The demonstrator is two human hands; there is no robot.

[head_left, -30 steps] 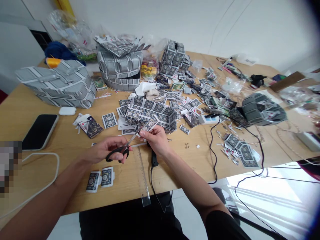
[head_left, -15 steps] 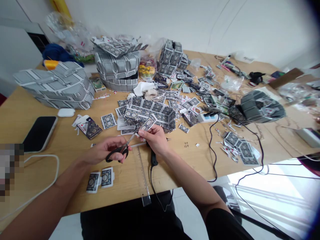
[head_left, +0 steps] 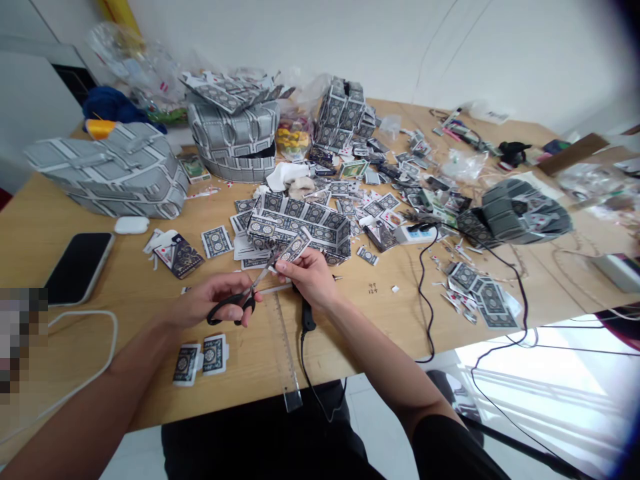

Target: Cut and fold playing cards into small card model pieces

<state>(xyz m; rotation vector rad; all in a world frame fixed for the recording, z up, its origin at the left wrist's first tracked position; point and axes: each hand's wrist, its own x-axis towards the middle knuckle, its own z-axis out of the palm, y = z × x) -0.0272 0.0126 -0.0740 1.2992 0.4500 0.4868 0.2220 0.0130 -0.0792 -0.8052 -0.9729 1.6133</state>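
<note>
My left hand [head_left: 213, 298] is wrapped round the black handles of a pair of scissors [head_left: 246, 299]. The blades point up and right, their tips at a patterned playing card [head_left: 295, 247]. That card, which looks folded or cut narrow, is pinched between the thumb and fingers of my right hand [head_left: 311, 277]. Just behind my hands stands an open box made of playing cards [head_left: 300, 223]. Beneath them, a clear ruler [head_left: 285, 353] lies beside a black corded tool [head_left: 307, 317], partly hidden by my right hand. Two cut cards [head_left: 214, 355] lie near the front edge.
A phone [head_left: 80, 267] and a card pack [head_left: 180, 257] lie at left. Large grey woven-card structures [head_left: 125, 170] stand behind. Loose cards [head_left: 390, 207] and scraps spread across the middle. At right are a power strip [head_left: 417, 233], black cables [head_left: 423, 293] and a card-made bowl [head_left: 525, 213].
The scissors and my left hand have shifted very slightly left. The blades still meet the card, and my right hand holds it in nearly the same place.
</note>
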